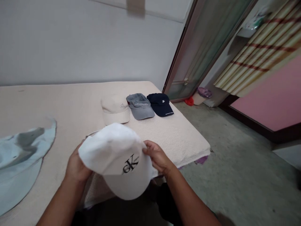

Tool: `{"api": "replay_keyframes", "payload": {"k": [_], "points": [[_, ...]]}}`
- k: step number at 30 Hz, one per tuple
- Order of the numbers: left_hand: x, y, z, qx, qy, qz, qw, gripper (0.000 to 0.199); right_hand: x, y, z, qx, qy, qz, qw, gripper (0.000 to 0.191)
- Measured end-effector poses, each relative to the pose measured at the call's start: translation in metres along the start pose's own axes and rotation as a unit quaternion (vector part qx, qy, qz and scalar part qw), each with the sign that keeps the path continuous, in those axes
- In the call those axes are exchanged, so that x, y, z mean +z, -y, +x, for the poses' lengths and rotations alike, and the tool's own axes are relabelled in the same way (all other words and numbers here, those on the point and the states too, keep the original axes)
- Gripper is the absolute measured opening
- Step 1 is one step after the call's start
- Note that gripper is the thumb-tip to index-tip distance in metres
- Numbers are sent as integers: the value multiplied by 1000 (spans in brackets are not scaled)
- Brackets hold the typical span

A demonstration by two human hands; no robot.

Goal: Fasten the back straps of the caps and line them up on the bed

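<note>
Between my two hands is a white baseball cap (110,150) with a black CK logo, its brim pointing down toward me. My left hand (78,163) grips the back edge of the cap, with its fingertips hidden behind the fabric. On the other side, my right hand (157,157) pinches the cap near the brim, thumb and fingers closed on it. Beyond the white cap, a cream cap (115,110), a grey cap (139,106) and a navy cap (160,104) lie in a row, brims toward me.
A pale blue hat (21,169) with a wide brim lies at the left on the bed (70,103), cut off by the frame. A wall stands behind the bed. To the right are a concrete floor (225,160), a glass-panelled door (202,40), a small bin (199,96) and a striped curtain (261,53).
</note>
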State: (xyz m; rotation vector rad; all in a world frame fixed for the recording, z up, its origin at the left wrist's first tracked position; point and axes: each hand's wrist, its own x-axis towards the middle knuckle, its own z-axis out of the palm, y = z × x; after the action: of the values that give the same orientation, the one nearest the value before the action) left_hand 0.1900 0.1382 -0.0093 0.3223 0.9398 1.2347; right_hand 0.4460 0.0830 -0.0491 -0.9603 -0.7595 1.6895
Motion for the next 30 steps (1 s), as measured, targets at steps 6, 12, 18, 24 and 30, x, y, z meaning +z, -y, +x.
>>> {"api": "replay_keyframes", "payload": {"k": [6,12,18,24,30], "points": [[28,39,-7,-106,46,16,993,29,-51,33,-1,-151,-177,67,970,25],[29,57,-8,-157,45,35,986,18,-110,52,3,-249,-362,-44,897,26],[26,56,-4,-159,38,26,986,16,-139,45,10,-255,-474,-192,820,24],[16,53,-2,-156,27,15,987,15,-132,52,7,-247,-482,-291,789,24],[3,48,-3,-159,20,30,987,14,-138,57,-2,-215,-495,-372,755,29]]}}
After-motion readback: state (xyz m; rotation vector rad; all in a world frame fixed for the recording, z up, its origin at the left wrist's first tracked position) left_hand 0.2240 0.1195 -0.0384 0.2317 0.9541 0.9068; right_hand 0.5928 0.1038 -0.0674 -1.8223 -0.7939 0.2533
